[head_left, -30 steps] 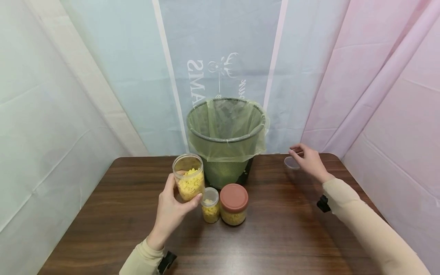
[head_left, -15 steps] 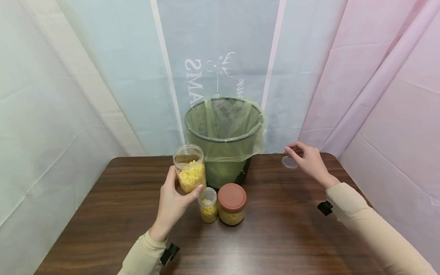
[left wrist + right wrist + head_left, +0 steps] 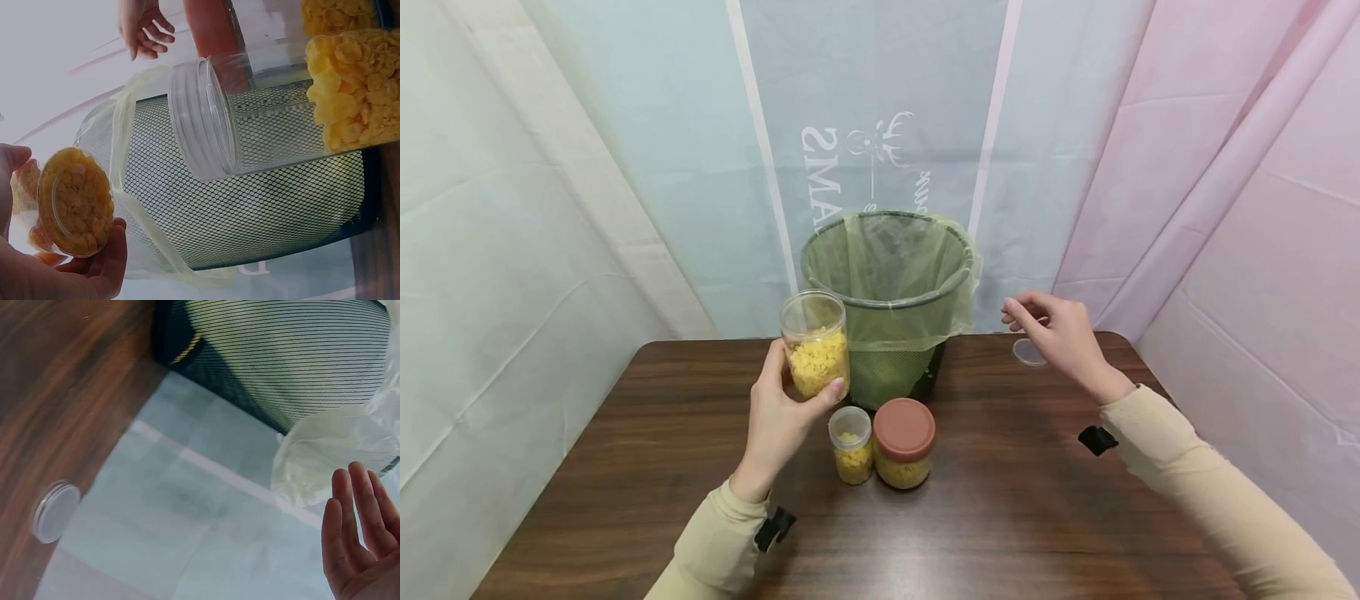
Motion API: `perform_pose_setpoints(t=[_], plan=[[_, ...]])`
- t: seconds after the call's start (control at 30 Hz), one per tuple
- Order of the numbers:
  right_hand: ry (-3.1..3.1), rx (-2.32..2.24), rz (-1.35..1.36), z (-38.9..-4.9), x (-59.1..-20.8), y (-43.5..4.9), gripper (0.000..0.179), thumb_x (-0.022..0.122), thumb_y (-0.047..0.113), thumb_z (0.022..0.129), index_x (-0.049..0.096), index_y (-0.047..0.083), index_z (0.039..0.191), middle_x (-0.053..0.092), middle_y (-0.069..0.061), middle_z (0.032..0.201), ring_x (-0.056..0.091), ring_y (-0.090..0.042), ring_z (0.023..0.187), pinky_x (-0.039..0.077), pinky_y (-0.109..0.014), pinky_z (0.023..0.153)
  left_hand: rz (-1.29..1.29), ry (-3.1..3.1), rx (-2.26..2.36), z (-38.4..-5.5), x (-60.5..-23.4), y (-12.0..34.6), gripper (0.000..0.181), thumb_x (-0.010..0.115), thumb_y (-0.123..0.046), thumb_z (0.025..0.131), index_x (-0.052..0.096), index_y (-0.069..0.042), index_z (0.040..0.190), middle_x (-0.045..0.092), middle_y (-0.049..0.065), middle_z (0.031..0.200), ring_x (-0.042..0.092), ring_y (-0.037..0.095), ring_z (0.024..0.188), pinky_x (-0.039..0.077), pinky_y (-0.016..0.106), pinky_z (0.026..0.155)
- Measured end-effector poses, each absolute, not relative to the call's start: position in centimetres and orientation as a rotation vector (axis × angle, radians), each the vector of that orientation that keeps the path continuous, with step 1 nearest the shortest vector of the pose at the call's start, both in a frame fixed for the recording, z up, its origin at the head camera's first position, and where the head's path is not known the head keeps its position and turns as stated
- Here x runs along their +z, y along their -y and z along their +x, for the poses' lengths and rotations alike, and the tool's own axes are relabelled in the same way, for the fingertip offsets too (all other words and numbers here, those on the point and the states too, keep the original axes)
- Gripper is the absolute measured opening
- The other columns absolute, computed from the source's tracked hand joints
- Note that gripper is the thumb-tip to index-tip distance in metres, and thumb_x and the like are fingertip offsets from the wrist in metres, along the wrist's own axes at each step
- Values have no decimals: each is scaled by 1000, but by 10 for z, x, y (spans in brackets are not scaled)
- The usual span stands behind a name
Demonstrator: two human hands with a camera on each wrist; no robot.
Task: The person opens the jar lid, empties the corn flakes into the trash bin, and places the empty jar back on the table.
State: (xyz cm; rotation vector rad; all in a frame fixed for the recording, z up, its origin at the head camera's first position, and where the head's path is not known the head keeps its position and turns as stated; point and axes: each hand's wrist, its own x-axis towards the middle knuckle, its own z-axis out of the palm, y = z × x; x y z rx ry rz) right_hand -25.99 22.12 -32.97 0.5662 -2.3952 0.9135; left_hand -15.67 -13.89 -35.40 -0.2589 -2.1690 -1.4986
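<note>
My left hand (image 3: 778,425) grips a clear open jar (image 3: 815,346) partly filled with yellow cornflakes, raised in front of the bin's left side. In the left wrist view that hand's fingers (image 3: 112,259) curl round the jar, whose flake-covered base (image 3: 75,203) faces the camera. My right hand (image 3: 1063,337) is in the air to the right of the bin, holding nothing, its fingers loosely bent. In the right wrist view its fingers (image 3: 360,506) extend near the bin liner. Below it, a round clear lid (image 3: 1028,352) lies near the table's back edge.
A mesh bin (image 3: 887,375) with a pale green liner (image 3: 910,327) stands at the table's back. Before it on the table (image 3: 1030,500) are a small clear-lidded jar (image 3: 853,454) of flakes and a wider red-lidded jar (image 3: 905,442). Fabric curtains (image 3: 715,167) surround the table.
My left hand has raised the jar toward the bin's rim. My right hand has lifted off from beside the lid and shifted left; the lid stays on the table.
</note>
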Motion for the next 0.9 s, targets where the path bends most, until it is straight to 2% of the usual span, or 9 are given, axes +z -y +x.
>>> perform_pose_setpoints(t=[0.17,0.3,0.43,0.57,0.8,0.9], plan=[[2336,959,565,-260,-320,-207,22,57,34,94,71,17,89,72,0,75,67,-10,63,48,-14,56,-263,2154,-1516,-159,-351,138,60,82,-28,72,51,-23,123,64,1,107,60,13,95,50,32,78],[2312,991,549,-262,-314,-196,24,57,35,94,71,16,90,72,-3,76,66,-10,62,46,-16,54,-252,2159,-1534,-161,-347,136,58,82,-26,73,52,-23,123,63,2,106,59,12,94,50,29,77],[2302,1011,497,-263,-307,-187,24,57,38,94,71,18,90,72,1,75,64,-5,60,41,-21,48,-233,2170,-1546,-153,-332,130,57,81,-18,74,52,-15,123,63,6,106,58,14,93,49,26,76],[2290,1045,471,-267,-301,-178,26,58,39,93,72,17,89,71,0,74,64,-6,59,37,-23,45,-226,2167,-1554,-144,-314,125,57,79,-11,74,51,-7,123,63,11,107,58,16,93,49,23,77],[2289,1116,434,-270,-298,-163,35,58,46,91,74,15,85,71,-3,70,65,-13,57,41,-21,48,-214,2162,-1555,-142,-307,124,58,80,-10,73,51,-7,124,63,13,110,58,16,96,49,29,81],[2294,1161,419,-272,-299,-158,38,58,48,90,73,14,83,71,-4,70,66,-14,58,43,-21,50,-219,2149,-1582,-143,-308,124,59,80,-10,73,51,-8,124,62,12,112,58,15,98,49,27,83]])
